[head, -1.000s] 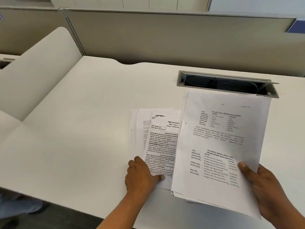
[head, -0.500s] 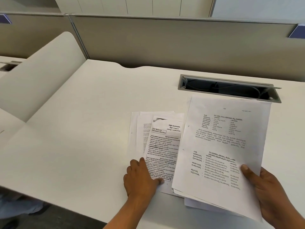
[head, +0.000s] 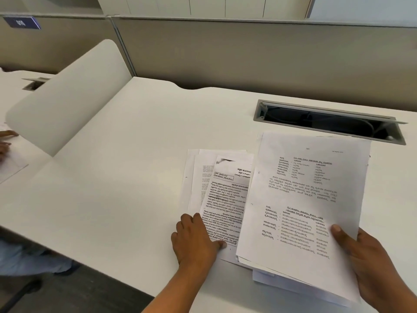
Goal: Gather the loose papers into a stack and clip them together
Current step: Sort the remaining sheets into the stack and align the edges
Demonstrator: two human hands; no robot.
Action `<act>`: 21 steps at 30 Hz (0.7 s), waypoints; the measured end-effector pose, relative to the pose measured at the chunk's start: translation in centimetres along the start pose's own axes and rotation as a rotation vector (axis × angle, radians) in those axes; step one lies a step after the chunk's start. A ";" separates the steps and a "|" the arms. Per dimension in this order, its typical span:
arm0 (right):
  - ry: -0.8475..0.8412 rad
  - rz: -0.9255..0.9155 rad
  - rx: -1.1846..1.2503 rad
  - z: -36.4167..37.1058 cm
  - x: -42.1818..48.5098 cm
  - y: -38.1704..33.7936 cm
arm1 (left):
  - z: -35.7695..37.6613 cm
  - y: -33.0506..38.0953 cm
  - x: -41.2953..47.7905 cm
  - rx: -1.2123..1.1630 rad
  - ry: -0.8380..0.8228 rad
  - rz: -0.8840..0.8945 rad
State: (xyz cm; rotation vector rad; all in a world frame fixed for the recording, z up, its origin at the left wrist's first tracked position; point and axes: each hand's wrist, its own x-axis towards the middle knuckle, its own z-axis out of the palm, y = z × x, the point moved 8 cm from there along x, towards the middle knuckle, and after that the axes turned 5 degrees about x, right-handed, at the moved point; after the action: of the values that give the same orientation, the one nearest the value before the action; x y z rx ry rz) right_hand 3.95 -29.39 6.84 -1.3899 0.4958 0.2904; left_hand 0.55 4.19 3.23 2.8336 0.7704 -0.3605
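Right hand (head: 370, 263) had a bundle of papers (head: 300, 199) pinched at its lower right corner, thumb on the top printed page, the fingers hidden underneath. The bundle was tilted up off the white worktop (head: 112, 188), its left side overlapping the loose sheets (head: 223, 195). Those sheets lay fanned and flat on the worktop, just left of the bundle. The left hand (head: 194, 238) rested on their near left corner, fingers (head: 188, 222) close together and lightly bent, thumb pressing down on the top page. Behind the papers an open cable tray (head: 327, 120) was set into the worktop.
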 end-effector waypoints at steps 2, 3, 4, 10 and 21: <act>-0.004 0.004 0.001 -0.2 0.2 0.1 | 0.0 0.0 -0.1 -0.026 -0.004 -0.009; -0.004 0.007 0.001 -0.3 0.3 0.1 | 0.0 0.0 -0.1 -0.041 -0.001 -0.008; -0.002 0.011 0.000 -0.4 0.4 0.2 | -0.1 0.1 -0.2 -0.062 0.003 -0.007; -0.003 0.020 0.006 -1.0 1.0 0.2 | 1.0 0.4 0.1 -0.430 -0.113 -0.047; 0.108 -0.006 0.022 -4.0 1.4 -0.4 | -3.3 -2.2 2.6 -0.887 0.024 -0.106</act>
State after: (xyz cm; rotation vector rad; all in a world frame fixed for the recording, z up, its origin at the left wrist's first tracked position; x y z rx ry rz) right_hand 4.71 -33.52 6.12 -1.3908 0.5822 0.2045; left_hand 2.19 8.11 5.41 1.9716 0.8183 0.0196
